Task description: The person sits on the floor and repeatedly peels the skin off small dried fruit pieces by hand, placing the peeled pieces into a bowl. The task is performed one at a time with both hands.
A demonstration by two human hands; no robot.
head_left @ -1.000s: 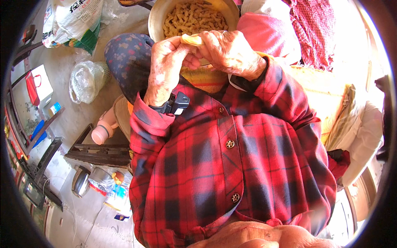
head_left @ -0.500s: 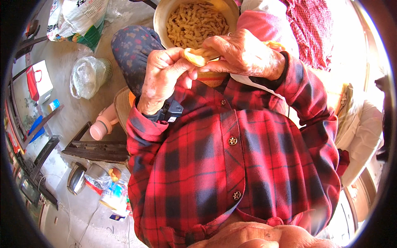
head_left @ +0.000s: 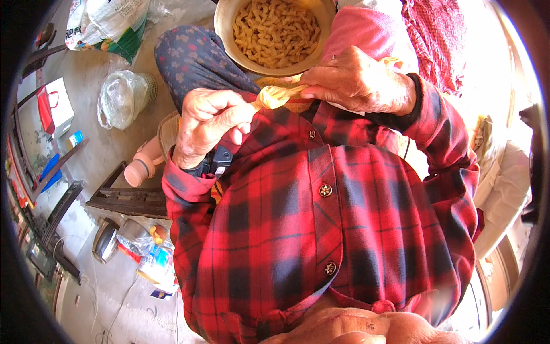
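A soft, pale yellow strip with a bulky knot [head_left: 274,97] in its middle stretches between my two hands, above my lap. My left hand [head_left: 209,117] pinches one end between thumb and fingers. On the other side my right hand [head_left: 361,83] grips the opposite end, its fingers curled over it. A bit of yellow material [head_left: 391,61] shows behind the right hand; whether it belongs to the same strip I cannot tell. Just beyond the hands stands a large pale basin [head_left: 224,34], holding many small yellow-brown twisted pieces [head_left: 275,34].
On the floor at left are a bin lined with a clear plastic bag [head_left: 117,100], a white and green sack [head_left: 106,26] and a red and white box [head_left: 57,106]. A pink bottle [head_left: 140,166] lies by a dark wooden frame [head_left: 129,195]. Red cloth [head_left: 435,40] hangs at far right.
My hands have drawn apart, left hand leftward and down, right hand rightward. The strip, loosely looped between the fingers before, is now pulled taut with a knot in it.
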